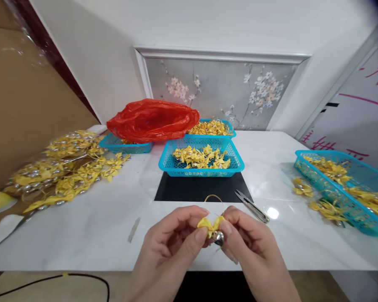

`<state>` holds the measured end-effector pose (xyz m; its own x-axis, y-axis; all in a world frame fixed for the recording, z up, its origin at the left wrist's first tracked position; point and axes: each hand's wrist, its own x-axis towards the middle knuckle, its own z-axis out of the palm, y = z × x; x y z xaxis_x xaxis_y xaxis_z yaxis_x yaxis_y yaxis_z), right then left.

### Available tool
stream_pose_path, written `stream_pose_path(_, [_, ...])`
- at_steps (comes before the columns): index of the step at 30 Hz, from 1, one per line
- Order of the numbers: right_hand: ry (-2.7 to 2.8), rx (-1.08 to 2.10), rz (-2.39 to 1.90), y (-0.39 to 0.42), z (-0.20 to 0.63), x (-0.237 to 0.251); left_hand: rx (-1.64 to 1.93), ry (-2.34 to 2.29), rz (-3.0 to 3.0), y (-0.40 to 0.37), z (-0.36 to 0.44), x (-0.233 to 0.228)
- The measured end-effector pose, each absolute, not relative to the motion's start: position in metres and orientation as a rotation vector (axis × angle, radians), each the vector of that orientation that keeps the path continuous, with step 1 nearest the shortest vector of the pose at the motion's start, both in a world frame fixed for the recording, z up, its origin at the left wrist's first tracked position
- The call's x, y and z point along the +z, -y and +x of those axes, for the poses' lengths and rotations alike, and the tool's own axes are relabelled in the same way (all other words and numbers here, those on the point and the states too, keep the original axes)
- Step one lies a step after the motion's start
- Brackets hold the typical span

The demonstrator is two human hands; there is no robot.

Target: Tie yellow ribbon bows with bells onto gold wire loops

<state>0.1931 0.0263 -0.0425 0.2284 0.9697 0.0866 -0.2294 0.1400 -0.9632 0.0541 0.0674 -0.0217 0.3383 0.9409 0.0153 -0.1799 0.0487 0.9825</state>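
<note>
Between my two hands is a yellow ribbon bow (209, 226) with a shiny silver bell or bead (218, 238) at its lower right. My left hand (179, 241) pinches the bow's left loop between thumb and fingers. At the right loop, my right hand (247, 239) is closed in a pinch as well. A thin gold cord (213, 196) arches up above the bow from between the hands. Just beyond my right hand, thread snips (252, 206) lie on the table. A blue basket (201, 173) of similar yellow bows (201, 157) stands straight ahead on a black mat (203, 188).
A red plastic bag (154, 121) covers part of a blue basket (126, 147) at the back left. Yellow bows with silver beads (69, 167) are heaped at left. Another blue basket (343, 191) stands at right, loose bows (329, 209) beside it. A clear strip (134, 230) lies on the white table (91, 235).
</note>
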Motion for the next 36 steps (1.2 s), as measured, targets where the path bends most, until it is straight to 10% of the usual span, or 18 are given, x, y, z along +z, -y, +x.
stream_pose_path(17, [1.255,-0.239,-1.305,-0.012,0.168,-0.055,1.123,-0.928,1.500,-0.064,0.051,-0.019])
stream_pose_path(36, [1.217,-0.260,-1.328,-0.016,0.169,-0.059,1.154,-0.952,1.472,-0.063,0.055,-0.020])
